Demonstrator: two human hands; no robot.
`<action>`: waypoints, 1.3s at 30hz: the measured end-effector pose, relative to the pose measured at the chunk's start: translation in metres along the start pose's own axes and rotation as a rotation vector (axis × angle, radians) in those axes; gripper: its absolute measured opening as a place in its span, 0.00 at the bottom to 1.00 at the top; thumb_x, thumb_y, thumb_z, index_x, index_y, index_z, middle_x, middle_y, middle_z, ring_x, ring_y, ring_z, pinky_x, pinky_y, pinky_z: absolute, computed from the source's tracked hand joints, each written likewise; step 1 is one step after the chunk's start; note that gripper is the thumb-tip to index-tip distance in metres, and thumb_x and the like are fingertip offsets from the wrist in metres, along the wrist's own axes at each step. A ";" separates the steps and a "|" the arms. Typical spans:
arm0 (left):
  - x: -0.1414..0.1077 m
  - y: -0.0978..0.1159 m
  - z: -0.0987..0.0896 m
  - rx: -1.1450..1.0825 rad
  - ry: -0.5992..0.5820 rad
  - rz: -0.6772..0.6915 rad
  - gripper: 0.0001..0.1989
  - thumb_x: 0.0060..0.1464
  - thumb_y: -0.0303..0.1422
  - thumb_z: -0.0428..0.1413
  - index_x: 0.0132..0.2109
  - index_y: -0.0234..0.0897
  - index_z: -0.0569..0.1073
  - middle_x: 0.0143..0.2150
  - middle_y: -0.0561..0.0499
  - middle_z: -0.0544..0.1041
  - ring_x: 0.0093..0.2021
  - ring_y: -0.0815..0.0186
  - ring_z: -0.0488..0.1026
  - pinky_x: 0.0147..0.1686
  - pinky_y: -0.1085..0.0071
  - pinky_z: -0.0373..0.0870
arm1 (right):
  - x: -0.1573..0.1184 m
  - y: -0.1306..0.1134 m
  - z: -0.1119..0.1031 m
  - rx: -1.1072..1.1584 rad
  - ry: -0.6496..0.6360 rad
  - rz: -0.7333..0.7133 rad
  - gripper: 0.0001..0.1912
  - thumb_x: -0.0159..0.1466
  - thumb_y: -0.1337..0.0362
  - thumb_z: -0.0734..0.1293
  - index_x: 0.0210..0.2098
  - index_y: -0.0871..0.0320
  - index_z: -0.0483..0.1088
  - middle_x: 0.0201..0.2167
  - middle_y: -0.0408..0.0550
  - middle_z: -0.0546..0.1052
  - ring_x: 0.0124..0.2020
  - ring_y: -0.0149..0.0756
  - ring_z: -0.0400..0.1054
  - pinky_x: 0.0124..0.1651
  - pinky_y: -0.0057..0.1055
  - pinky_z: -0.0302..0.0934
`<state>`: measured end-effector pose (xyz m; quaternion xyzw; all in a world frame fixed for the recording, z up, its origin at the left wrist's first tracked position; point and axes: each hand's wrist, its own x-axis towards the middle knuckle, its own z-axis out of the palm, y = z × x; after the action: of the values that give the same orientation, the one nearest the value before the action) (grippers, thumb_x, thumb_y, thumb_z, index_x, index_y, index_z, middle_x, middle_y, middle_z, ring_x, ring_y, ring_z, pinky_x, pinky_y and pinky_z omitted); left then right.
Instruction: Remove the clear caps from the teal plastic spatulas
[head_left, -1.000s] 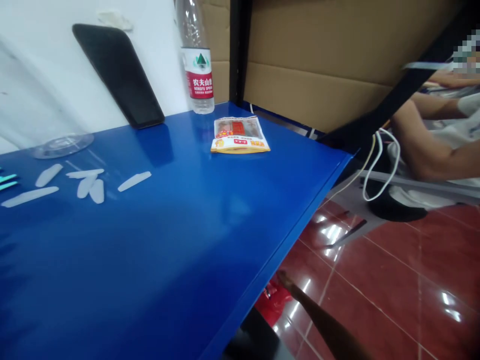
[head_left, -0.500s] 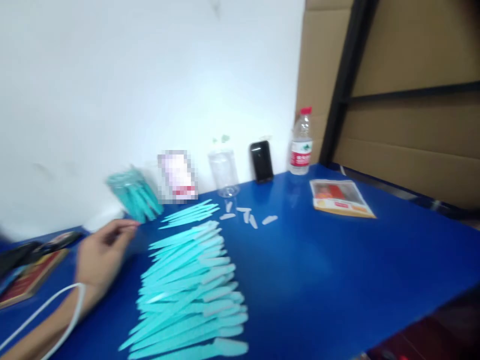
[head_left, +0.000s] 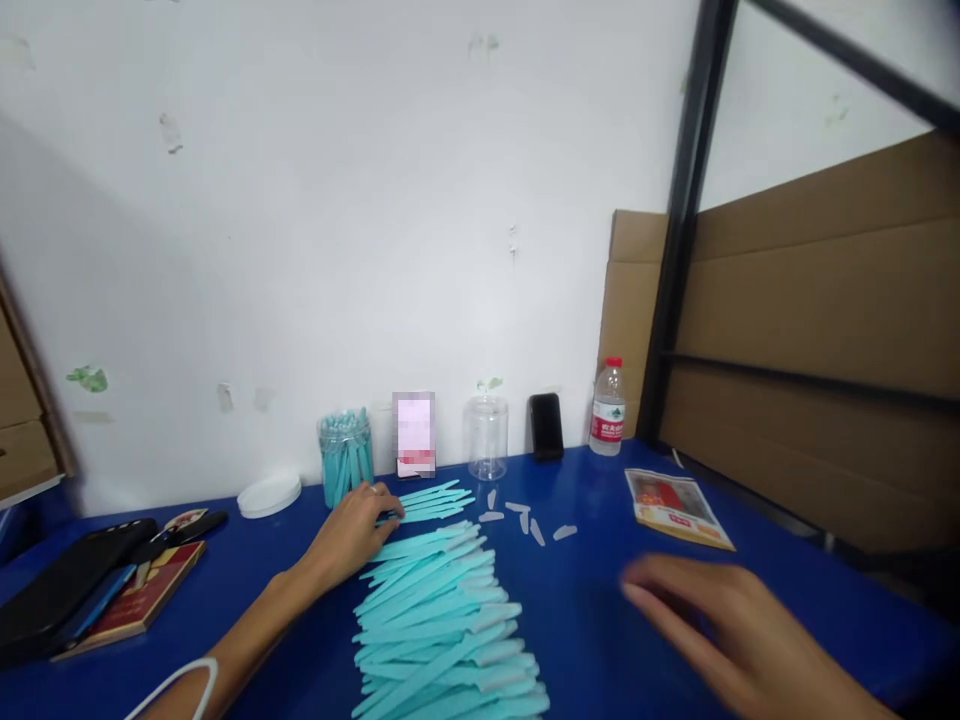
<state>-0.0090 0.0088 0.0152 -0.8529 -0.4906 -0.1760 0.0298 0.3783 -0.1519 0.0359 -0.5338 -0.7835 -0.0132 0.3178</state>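
Note:
My left hand (head_left: pixel 364 525) reaches over the table with bent fingers. Its fingertips are closed on the thin left end of a turquoise eyebrow razor in the small group of razors (head_left: pixel 435 500). In front of it lies a long row of similar razors (head_left: pixel 442 620), with pale covers on their right ends. Several loose translucent blade covers (head_left: pixel 525 518) are scattered right of the small group. My right hand (head_left: pixel 727 620), blurred by motion, hovers over the right side of the table, its thumb and fingers slightly apart and nothing visible between them.
Along the wall stand a jar of turquoise razors (head_left: pixel 346 460), a lit phone (head_left: pixel 415 435), a clear jar (head_left: pixel 487 440), a black phone (head_left: pixel 546 427) and a water bottle (head_left: pixel 607 410). A white lid (head_left: pixel 268 495), a red box (head_left: pixel 142 610) and a printed packet (head_left: pixel 679 508) lie at the sides.
My view has swung left and upward. My left hand has moved from beside the jar of razors to the small group. My right hand has come into view.

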 end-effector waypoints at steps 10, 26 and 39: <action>-0.012 -0.004 0.009 -0.020 0.038 -0.060 0.09 0.58 0.30 0.50 0.40 0.41 0.75 0.41 0.47 0.73 0.45 0.57 0.69 0.42 0.66 0.63 | 0.178 -0.017 0.103 -0.068 -0.272 0.039 0.20 0.52 0.76 0.64 0.39 0.50 0.79 0.33 0.47 0.79 0.36 0.40 0.73 0.32 0.26 0.55; -0.014 -0.002 0.012 0.022 0.056 -0.028 0.11 0.61 0.29 0.46 0.39 0.41 0.73 0.38 0.48 0.73 0.39 0.61 0.71 0.36 0.70 0.61 | 0.160 0.024 0.130 0.078 -0.227 0.006 0.14 0.57 0.68 0.67 0.40 0.48 0.79 0.33 0.45 0.77 0.36 0.38 0.72 0.36 0.26 0.56; -0.022 0.011 -0.009 0.054 0.205 -0.130 0.14 0.66 0.32 0.34 0.38 0.40 0.62 0.32 0.49 0.72 0.33 0.61 0.72 0.33 0.69 0.61 | 0.164 0.006 0.129 0.523 -0.090 0.206 0.04 0.52 0.73 0.68 0.26 0.59 0.70 0.27 0.48 0.76 0.32 0.35 0.71 0.29 0.23 0.56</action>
<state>-0.0124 -0.0168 0.0182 -0.7958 -0.5438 -0.2505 0.0910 0.2832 0.0331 0.0155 -0.5103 -0.7153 0.2457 0.4093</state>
